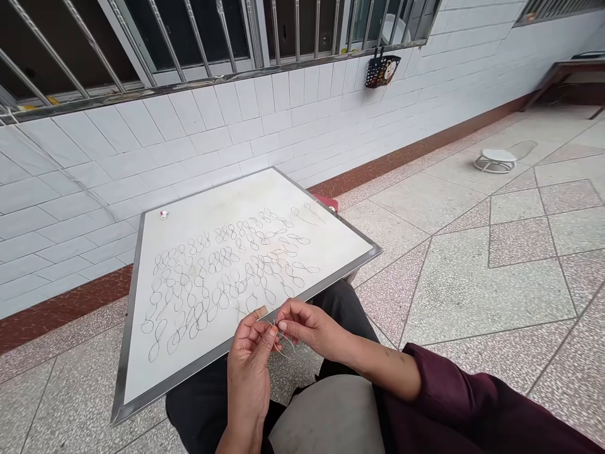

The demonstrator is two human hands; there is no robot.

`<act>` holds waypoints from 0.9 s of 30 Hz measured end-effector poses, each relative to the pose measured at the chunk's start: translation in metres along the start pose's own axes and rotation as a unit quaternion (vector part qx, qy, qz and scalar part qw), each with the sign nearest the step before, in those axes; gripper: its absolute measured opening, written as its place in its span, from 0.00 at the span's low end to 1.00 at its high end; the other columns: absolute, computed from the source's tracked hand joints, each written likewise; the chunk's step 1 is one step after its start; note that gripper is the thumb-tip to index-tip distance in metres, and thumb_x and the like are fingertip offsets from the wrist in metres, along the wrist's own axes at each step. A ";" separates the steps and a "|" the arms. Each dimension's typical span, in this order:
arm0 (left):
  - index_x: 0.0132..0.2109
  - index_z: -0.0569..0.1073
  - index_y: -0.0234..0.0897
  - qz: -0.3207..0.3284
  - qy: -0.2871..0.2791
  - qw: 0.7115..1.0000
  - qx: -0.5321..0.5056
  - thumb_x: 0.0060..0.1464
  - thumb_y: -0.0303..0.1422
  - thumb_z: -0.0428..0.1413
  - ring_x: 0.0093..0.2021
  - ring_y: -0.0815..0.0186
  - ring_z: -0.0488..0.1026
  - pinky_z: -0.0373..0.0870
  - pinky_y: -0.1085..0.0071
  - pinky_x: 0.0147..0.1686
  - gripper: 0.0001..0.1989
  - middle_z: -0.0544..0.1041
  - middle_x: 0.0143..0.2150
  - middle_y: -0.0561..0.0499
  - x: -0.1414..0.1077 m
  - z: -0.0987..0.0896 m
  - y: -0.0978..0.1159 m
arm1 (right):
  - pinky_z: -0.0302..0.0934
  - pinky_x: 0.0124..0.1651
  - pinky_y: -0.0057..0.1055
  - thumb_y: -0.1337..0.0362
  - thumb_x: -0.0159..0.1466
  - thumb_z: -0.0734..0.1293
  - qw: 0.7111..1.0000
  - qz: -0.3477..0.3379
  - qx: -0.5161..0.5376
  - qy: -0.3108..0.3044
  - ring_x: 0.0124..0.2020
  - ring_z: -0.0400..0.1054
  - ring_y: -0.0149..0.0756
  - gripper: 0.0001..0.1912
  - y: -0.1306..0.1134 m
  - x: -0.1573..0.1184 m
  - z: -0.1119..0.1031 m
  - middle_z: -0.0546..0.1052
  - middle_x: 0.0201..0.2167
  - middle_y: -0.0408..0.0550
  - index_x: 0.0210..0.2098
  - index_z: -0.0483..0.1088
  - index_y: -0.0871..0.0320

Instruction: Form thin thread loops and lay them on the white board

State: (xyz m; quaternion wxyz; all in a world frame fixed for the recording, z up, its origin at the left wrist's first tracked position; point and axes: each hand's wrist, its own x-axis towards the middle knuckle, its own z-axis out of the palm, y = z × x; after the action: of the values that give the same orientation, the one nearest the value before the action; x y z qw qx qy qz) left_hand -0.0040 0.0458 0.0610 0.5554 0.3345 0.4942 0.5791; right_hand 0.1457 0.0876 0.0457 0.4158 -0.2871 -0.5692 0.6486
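Observation:
Both my hands meet over my lap at the near edge of the white table [236, 195]. A thin, pale loop of wire or cord [286, 354] hangs from between them. My left hand [253, 353] pinches it between thumb and forefinger. From the right, my right hand [305, 325] pinches the same strand close to the left fingertips. A small tan piece [263, 311] shows just above the left fingers; whether it is held or lies on the table edge, I cannot tell. Many thin twisted loops [227, 252] lie in rough rows on the tabletop.
A small red and white object [164, 215] sits at the table's far left corner. Beyond the table stands a white tiled wall [265, 142] with barred windows and a hanging dark basket [382, 69]. A low round stool [495, 160] stands on the floor at right.

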 end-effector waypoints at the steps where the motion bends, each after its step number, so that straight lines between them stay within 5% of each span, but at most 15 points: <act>1: 0.49 0.76 0.38 0.001 0.002 1.000 -0.003 0.47 0.38 0.68 0.29 0.69 0.69 0.68 0.71 0.33 0.22 0.74 0.30 0.54 0.001 0.000 -0.001 | 0.63 0.32 0.27 0.48 0.65 0.68 1.000 0.002 0.006 -0.005 0.27 0.63 0.27 0.18 0.001 0.000 0.000 0.71 0.28 0.41 0.36 0.68 0.57; 27: 0.51 0.75 0.39 -0.013 0.013 1.000 -0.007 0.49 0.38 0.68 0.30 0.71 0.70 0.70 0.71 0.37 0.22 0.74 0.34 0.54 0.006 -0.005 -0.010 | 0.60 0.31 0.26 0.50 0.64 0.70 0.998 0.043 0.040 -0.009 0.27 0.63 0.26 0.17 0.007 0.003 -0.006 0.73 0.31 0.42 0.38 0.68 0.59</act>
State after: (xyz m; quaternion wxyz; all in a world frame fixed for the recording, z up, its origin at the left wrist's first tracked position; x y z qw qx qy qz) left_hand -0.0067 0.0490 0.0488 0.5584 0.3165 0.5019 0.5797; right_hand 0.1474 0.0929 0.0379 0.3935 -0.2884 -0.5341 0.6904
